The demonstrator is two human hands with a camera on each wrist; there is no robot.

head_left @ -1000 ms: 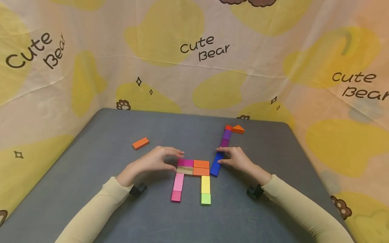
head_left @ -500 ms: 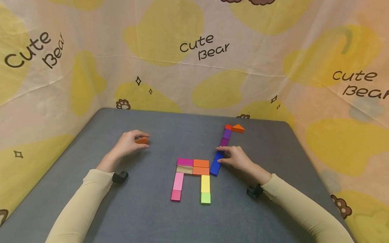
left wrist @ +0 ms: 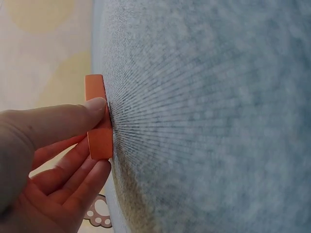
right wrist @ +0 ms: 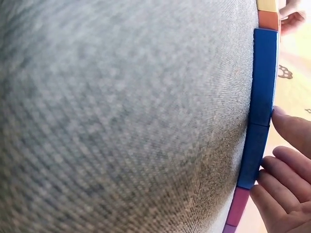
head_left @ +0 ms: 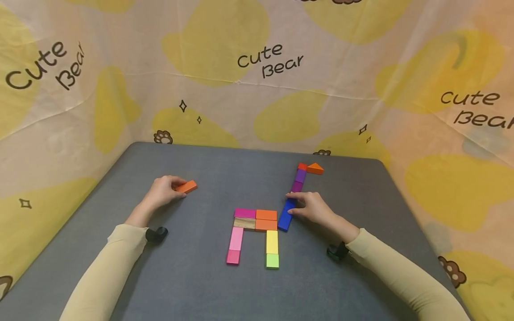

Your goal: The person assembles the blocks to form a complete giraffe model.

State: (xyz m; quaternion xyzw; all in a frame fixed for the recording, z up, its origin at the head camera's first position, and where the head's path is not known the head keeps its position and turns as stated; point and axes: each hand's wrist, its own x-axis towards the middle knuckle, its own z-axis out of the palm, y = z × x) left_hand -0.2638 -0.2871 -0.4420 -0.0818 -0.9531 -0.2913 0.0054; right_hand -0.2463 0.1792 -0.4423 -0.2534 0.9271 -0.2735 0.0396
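My left hand point(head_left: 159, 192) pinches a rectangular orange block point(head_left: 189, 186) at the left of the table in the head view. In the left wrist view the thumb point(left wrist: 68, 120) lies across that block, with the other fingers behind and below it. My right hand point(head_left: 315, 208) rests its fingertips on two blue blocks point(head_left: 284, 220) set end to end, thumb and index finger apart. The right wrist view has the thumb at the blue blocks' joint point(right wrist: 258, 124) and the fingers along the lower one. Purple blocks point(head_left: 299, 176), a red block point(head_left: 302, 166) and an orange triangular block point(head_left: 315, 169) continue that line.
Left of the blue blocks, magenta point(head_left: 245, 213), wood-coloured point(head_left: 245, 224) and orange blocks point(head_left: 266, 220) lie together. Two columns run toward me from them: pink blocks point(head_left: 236, 238), and yellow point(head_left: 271, 242) over green point(head_left: 272, 261). A printed cloth point(head_left: 241, 111) surrounds the grey table point(head_left: 192, 276).
My left hand has moved from beside the magenta and wood-coloured blocks, left and away from me, to the loose orange block, which it now pinches. The right hand stays at the blue blocks.
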